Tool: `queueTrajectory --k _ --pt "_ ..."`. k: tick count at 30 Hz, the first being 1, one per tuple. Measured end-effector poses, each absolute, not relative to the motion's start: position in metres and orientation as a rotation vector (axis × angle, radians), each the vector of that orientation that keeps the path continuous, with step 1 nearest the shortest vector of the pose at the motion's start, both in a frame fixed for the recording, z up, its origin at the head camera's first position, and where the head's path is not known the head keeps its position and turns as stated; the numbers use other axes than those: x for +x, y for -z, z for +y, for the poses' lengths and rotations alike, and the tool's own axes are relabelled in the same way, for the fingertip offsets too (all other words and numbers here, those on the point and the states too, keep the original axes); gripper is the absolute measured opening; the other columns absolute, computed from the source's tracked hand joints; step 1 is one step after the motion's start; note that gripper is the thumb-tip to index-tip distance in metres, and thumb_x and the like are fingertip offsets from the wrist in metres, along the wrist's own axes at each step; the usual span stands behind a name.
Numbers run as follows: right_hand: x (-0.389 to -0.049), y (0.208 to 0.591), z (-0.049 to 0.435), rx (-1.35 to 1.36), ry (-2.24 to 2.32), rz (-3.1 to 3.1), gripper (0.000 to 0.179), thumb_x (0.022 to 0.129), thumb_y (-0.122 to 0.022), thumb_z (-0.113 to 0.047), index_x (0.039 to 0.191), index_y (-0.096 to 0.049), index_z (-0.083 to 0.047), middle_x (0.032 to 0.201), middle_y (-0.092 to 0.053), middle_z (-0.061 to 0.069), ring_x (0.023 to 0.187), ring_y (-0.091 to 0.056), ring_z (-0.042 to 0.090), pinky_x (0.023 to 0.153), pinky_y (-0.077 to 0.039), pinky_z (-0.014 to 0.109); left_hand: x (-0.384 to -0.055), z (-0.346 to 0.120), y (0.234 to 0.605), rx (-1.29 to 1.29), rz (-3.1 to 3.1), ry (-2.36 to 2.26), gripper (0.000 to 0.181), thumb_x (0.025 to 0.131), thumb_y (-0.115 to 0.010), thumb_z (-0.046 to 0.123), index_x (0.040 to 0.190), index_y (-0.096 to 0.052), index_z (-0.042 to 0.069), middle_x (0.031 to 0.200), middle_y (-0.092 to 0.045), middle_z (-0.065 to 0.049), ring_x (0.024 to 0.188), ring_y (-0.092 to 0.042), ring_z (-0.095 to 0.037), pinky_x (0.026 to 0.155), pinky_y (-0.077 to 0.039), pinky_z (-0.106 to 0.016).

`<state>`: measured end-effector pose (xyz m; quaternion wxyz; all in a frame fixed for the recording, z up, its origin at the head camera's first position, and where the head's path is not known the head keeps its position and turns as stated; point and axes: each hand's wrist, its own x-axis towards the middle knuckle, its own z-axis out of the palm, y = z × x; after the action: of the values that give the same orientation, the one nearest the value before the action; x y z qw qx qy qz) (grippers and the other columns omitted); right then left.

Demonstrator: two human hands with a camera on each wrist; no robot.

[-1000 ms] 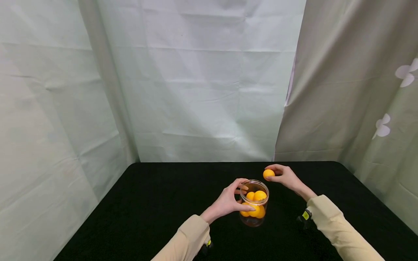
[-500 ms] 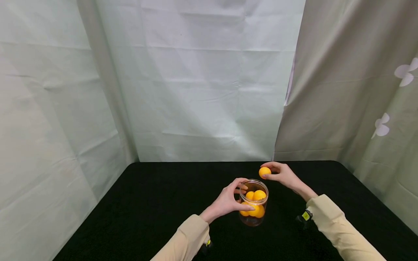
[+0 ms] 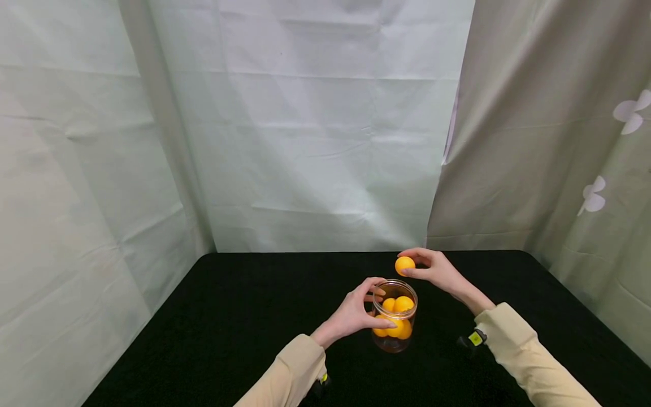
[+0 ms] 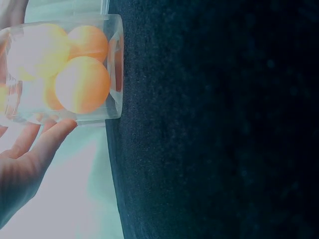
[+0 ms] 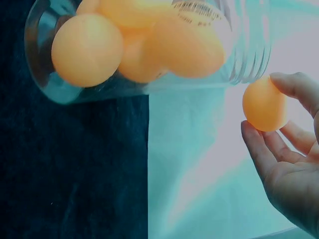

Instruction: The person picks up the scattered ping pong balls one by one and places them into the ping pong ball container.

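A clear, wide-mouthed plastic jar [image 3: 391,345] stands upright on the black table, holding several orange ping-pong balls [image 3: 404,304]. The left hand [image 3: 352,314] grips the jar's left side near the top, thumb at the front and fingers round the back. Just behind and right of the rim, raised above it, the right hand [image 3: 440,273] pinches one more orange ping-pong ball [image 3: 404,265] between thumb and fingertips. Seen from the right wrist, this ball [image 5: 264,105] is close by the jar's threaded mouth [image 5: 251,50]. Printed barcode marks show through the jar wall in that view.
The black table [image 3: 264,316] extends well to the left and right of the jar. A pale hanging sheet [image 3: 315,141] closes off its back edge, with a beige curtain [image 3: 508,141] at the right. Wrist straps with cameras [image 3: 475,338] sit below the sleeve cuffs.
The right hand has moved left and slightly up with its ping-pong ball, nearer to above the jar's mouth. Left hand and jar have stayed in place.
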<state>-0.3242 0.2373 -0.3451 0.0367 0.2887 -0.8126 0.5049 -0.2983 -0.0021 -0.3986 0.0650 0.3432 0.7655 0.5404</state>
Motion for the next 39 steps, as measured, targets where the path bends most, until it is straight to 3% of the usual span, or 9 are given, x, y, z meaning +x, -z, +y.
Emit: queueTrajectory --k 10,20,26,33,39 --pt "-0.313 0.333 0.227 0.975 -1.556 -2.464 0.035 0.086 -0.062 -0.014 0.117 -0.053 0.001 0.105 -0.058 0.012 0.092 -0.054 0.031 0.076 -0.047 0.038 -0.298 -0.003 0.398 1.046 2.312 -1.623 0.068 0.073 -0.075 0.023 0.13 -0.037 0.028 0.119 -0.044 -0.002 0.102 -0.048 -0.018 0.074 -0.047 -0.029" --pt "-0.305 0.327 0.22 1.015 -1.573 -2.478 0.034 0.087 -0.061 -0.014 0.117 -0.053 0.001 0.105 -0.055 0.013 0.094 -0.051 0.036 0.077 -0.045 0.044 -0.299 -0.003 0.398 1.045 2.303 -1.625 0.069 0.073 -0.075 0.022 0.13 -0.036 0.026 0.119 -0.043 -0.003 0.103 -0.048 -0.022 0.074 -0.047 -0.03" --pt "-0.302 0.325 0.218 1.053 -1.554 -2.469 0.036 0.086 -0.062 -0.013 0.117 -0.052 0.002 0.106 -0.056 0.011 0.094 -0.053 0.032 0.077 -0.045 0.044 -0.299 -0.003 0.398 1.053 2.301 -1.627 0.07 0.072 -0.075 0.022 0.13 -0.036 0.026 0.119 -0.043 -0.004 0.104 -0.048 -0.023 0.074 -0.047 -0.03" --pt "-0.279 0.302 0.206 1.084 -1.577 -2.477 0.032 0.085 -0.059 0.001 0.115 -0.051 0.008 0.105 -0.055 0.019 0.095 -0.051 0.037 0.078 -0.045 0.045 -0.298 -0.003 0.398 1.052 2.302 -1.625 0.07 0.072 -0.075 0.022 0.13 -0.036 0.027 0.118 -0.043 -0.004 0.105 -0.048 -0.026 0.074 -0.047 -0.03" --pt "-0.279 0.303 0.205 1.102 -1.548 -2.487 0.032 0.084 -0.059 0.001 0.114 -0.051 0.009 0.105 -0.055 0.019 0.095 -0.051 0.036 0.078 -0.045 0.044 -0.299 -0.002 0.398 1.049 2.291 -1.634 0.07 0.072 -0.075 0.023 0.13 -0.036 0.029 0.119 -0.044 -0.004 0.104 -0.048 -0.025 0.073 -0.048 -0.03"
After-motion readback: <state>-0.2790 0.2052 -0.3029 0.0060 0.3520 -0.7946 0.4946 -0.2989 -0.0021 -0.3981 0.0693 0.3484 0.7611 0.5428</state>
